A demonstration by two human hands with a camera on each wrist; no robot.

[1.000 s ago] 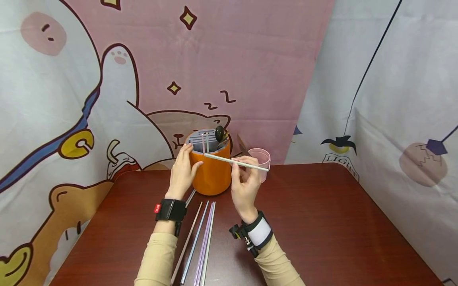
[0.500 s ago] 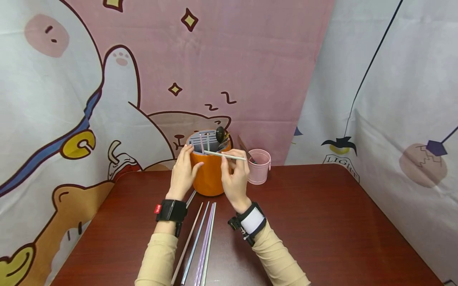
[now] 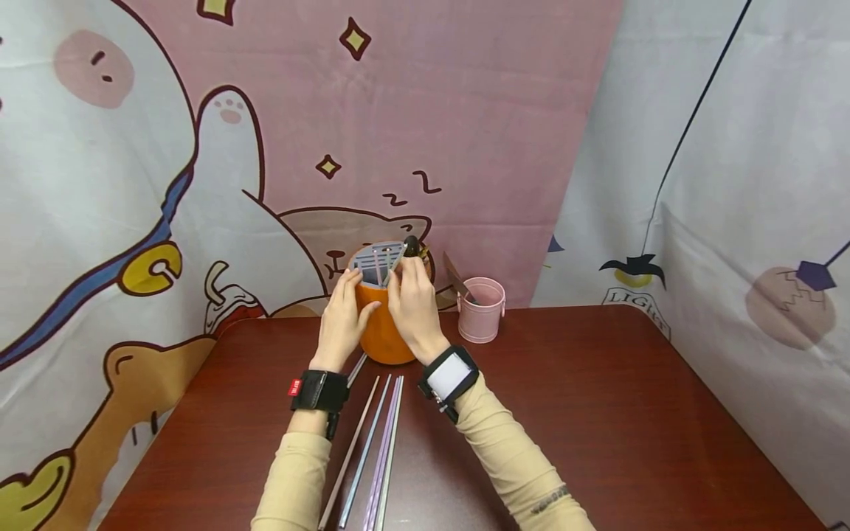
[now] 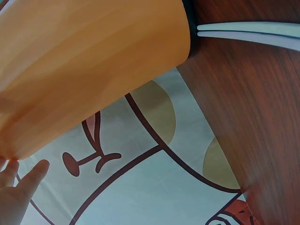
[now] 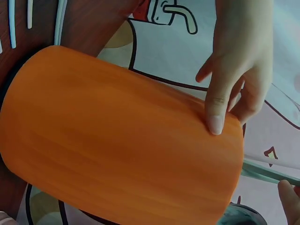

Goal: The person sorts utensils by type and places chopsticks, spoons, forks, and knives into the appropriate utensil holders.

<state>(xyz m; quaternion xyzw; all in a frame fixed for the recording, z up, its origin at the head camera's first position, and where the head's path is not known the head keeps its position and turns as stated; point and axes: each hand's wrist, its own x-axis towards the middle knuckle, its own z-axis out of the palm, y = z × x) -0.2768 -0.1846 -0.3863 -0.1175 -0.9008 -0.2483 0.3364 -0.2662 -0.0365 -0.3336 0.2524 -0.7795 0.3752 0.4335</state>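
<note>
Two hands are at the orange container [image 3: 388, 328], which stands toward the far edge of the table [image 3: 598, 413]. Left hand [image 3: 339, 317]: grasping the container at its rim, fingers bent over the edge, thumb against the outer wall. Right hand [image 3: 415, 306]: appears to be pinching a pale straw [image 3: 398, 259] at the mouth; exact contact partly hidden. Change noted: the straw, nearly level across the rim half a second ago, now slants steeply, lower end at the opening beside the upright straws [image 3: 375, 262]. Judged effect: its alignment now suits the opening; depth of entry cannot be confirmed. Loose straws [image 3: 368, 442] on the table: unmoved, nearer the wearer
</note>
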